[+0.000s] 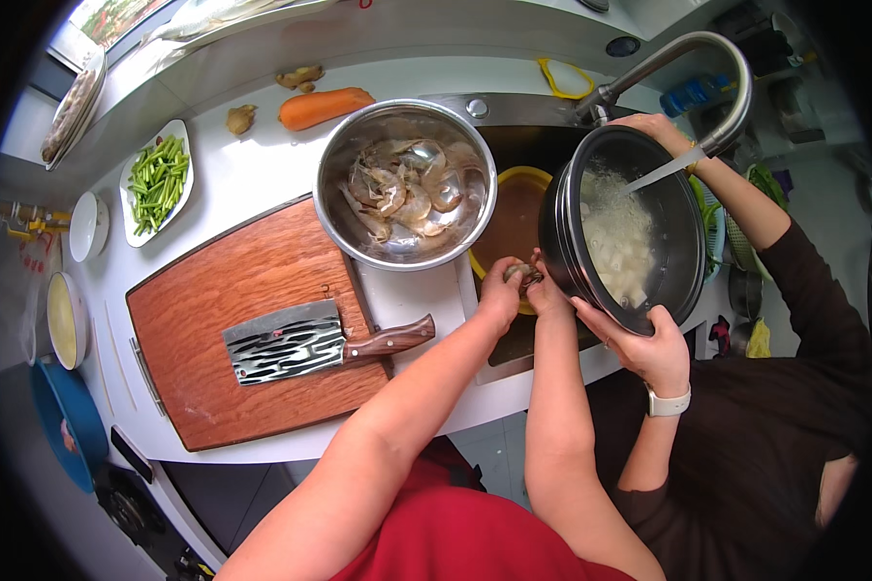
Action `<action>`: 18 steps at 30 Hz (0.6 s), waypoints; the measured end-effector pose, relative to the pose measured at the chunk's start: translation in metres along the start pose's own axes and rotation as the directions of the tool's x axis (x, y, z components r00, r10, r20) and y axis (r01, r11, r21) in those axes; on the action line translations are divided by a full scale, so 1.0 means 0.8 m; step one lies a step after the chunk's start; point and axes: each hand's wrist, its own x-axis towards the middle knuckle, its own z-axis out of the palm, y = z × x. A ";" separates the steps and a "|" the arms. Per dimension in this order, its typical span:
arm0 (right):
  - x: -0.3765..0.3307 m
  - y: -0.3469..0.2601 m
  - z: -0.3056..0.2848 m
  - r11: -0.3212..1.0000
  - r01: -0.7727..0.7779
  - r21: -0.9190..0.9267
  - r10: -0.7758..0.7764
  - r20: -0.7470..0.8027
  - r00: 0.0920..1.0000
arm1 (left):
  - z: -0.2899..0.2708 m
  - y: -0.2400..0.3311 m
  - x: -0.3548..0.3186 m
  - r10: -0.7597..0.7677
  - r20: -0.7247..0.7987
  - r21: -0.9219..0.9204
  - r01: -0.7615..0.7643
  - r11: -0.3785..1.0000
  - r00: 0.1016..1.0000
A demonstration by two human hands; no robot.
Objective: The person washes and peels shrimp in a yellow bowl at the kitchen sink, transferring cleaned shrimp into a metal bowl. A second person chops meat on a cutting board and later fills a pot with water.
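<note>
Over the near edge of the sink (513, 366), my left hand (499, 292) and my right hand (549, 292) meet around a small greyish shrimp (524, 275). The fingers of both are closed on it; the right fingertips are partly hidden beside the black pot. Below them in the sink stands a yellow basin (525, 174) with brownish water. To the left, a steel bowl (407, 259) holds several raw shrimp (412, 198), and it overlaps the cutting board's corner and the sink edge.
A co-worker's two hands hold a black pot (683, 257) of pale cubes in water, tilted under the running faucet (741, 73), right against my right hand. A cleaver (286, 341) lies on the wooden board (199, 290). Behind are a carrot (325, 107), ginger (240, 119) and cut green stalks (159, 182).
</note>
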 end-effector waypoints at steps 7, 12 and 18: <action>0.011 0.001 -0.013 1.000 0.015 -0.009 -0.015 -0.006 1.000 | 0.008 0.013 -0.012 -0.012 -0.039 0.038 0.014 0.999 0.999; -0.003 -0.004 -0.015 1.000 -0.011 -0.008 0.011 0.015 1.000 | 0.007 0.010 -0.007 0.007 -0.120 0.013 -0.006 1.000 0.993; -0.014 0.007 -0.031 1.000 -0.027 -0.007 0.027 0.008 1.000 | 0.011 0.020 -0.012 -0.103 -0.102 -0.028 0.101 0.995 0.989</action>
